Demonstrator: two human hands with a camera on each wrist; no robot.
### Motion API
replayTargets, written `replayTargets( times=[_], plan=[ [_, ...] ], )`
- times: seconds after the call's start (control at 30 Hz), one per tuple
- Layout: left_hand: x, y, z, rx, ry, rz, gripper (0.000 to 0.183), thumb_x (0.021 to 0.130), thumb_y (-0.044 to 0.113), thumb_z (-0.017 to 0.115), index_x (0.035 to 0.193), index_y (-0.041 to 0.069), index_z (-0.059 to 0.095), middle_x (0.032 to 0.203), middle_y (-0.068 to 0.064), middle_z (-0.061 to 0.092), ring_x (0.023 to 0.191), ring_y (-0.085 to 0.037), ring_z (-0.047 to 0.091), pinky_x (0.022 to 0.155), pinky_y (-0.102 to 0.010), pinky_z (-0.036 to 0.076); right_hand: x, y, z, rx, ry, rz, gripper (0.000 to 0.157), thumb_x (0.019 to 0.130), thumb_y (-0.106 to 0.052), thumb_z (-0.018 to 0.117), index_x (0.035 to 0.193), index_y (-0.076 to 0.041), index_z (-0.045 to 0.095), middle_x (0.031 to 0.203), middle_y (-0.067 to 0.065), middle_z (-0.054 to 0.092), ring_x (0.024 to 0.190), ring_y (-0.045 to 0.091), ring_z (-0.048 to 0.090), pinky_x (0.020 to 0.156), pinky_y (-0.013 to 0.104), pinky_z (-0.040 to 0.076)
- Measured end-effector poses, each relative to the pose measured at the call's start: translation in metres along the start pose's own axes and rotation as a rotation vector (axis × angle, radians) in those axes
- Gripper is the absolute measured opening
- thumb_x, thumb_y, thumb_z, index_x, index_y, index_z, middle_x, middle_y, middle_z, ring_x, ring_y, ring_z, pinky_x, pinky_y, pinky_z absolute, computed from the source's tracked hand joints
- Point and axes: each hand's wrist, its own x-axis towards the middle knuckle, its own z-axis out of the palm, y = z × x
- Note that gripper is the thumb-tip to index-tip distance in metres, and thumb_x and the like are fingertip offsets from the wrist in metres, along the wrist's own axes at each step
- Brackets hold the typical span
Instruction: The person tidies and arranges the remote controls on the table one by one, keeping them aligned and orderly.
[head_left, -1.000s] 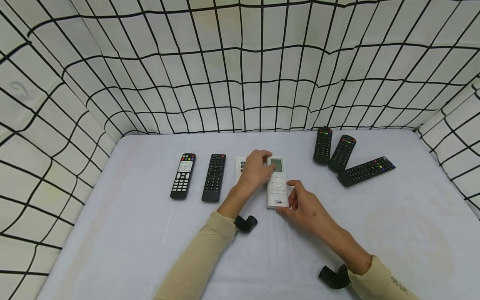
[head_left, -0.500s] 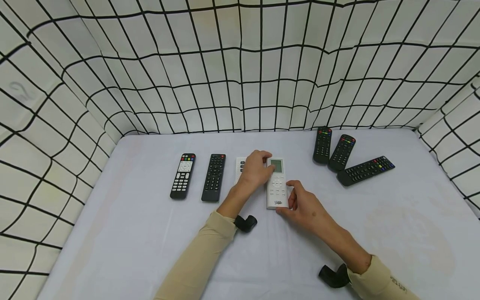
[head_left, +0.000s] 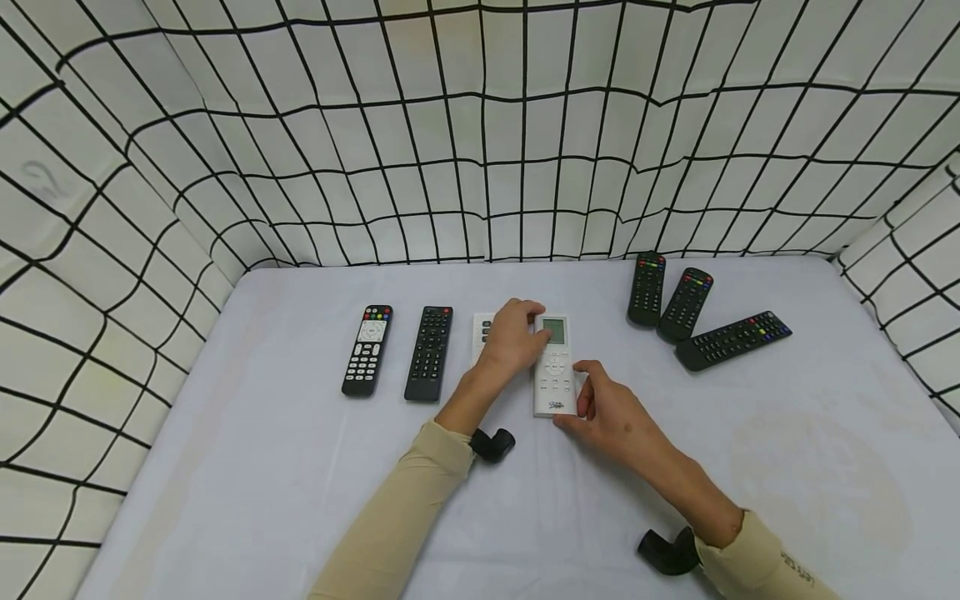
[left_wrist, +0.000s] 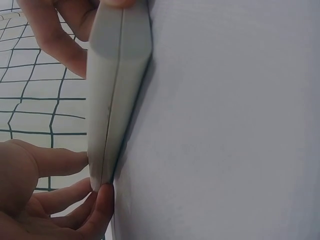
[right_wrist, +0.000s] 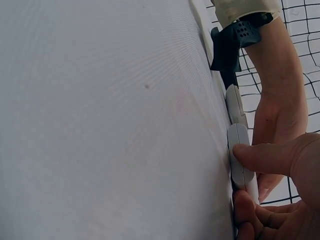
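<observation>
A white air-conditioner remote control [head_left: 555, 379] with a small grey screen lies on the white cloth, lengthwise away from me. My left hand [head_left: 512, 340] holds its far end, thumb by the screen and fingers around the top edge. At the near end my right hand [head_left: 607, 410] grips it, the thumb against the bottom edge and fingers along the right side. Seen edge-on in the left wrist view, the remote [left_wrist: 106, 100] sits between both hands. A second white remote [head_left: 481, 335] lies just left of it, mostly hidden by my left hand.
Two black remotes, one with a white keypad [head_left: 366, 352] and one plain [head_left: 428, 354], lie on the left. Three more black remotes [head_left: 685, 305] cluster at the back right. Black grid netting [head_left: 480, 167] over white walls bounds the table [head_left: 262, 467] at the back and sides.
</observation>
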Motion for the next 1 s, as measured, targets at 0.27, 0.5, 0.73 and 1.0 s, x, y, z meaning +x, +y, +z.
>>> replayTargets(
  times=[0.27, 0.5, 0.73, 1.0],
  plan=[
    [0.0, -0.001, 0.0, -0.011, -0.007, 0.004, 0.043, 0.099, 0.012, 0.068, 0.14, -0.001, 0.062, 0.133, -0.019, 0.062, 0.123, -0.03, 0.061, 0.106, -0.041, 0.053, 0.001, -0.001, 0.0, 0.0, -0.007, 0.035, 0.068, 0.087, -0.014, 0.084, 0.14, 0.003, 0.046, 0.086, 0.003, 0.059, 0.073, 0.012, 0.05, 0.064, 0.022, 0.039],
    [0.0, 0.001, -0.001, 0.006, -0.018, 0.015, 0.044, 0.1, 0.011, 0.067, 0.142, -0.001, 0.06, 0.131, -0.019, 0.062, 0.12, -0.029, 0.061, 0.104, -0.041, 0.053, 0.001, -0.002, 0.0, -0.003, -0.012, 0.044, 0.068, 0.087, -0.013, 0.084, 0.141, 0.003, 0.046, 0.089, 0.003, 0.06, 0.075, 0.013, 0.051, 0.065, 0.021, 0.041],
    [0.0, 0.003, -0.002, 0.015, -0.023, 0.024, 0.045, 0.1, 0.011, 0.067, 0.143, -0.002, 0.059, 0.133, -0.02, 0.062, 0.121, -0.03, 0.061, 0.106, -0.042, 0.052, 0.0, -0.003, -0.006, -0.002, -0.009, 0.059, 0.07, 0.09, -0.024, 0.083, 0.144, 0.001, 0.046, 0.09, 0.002, 0.064, 0.076, 0.013, 0.053, 0.066, 0.023, 0.043],
    [-0.001, 0.007, 0.001, 0.079, 0.005, 0.051, 0.047, 0.099, 0.014, 0.067, 0.143, 0.001, 0.059, 0.143, -0.021, 0.058, 0.137, -0.035, 0.054, 0.114, -0.045, 0.049, 0.004, 0.007, -0.027, 0.008, 0.123, 0.021, 0.049, 0.1, -0.028, 0.072, 0.139, -0.003, 0.057, 0.094, 0.006, 0.067, 0.081, 0.016, 0.059, 0.067, 0.024, 0.048]
  ],
)
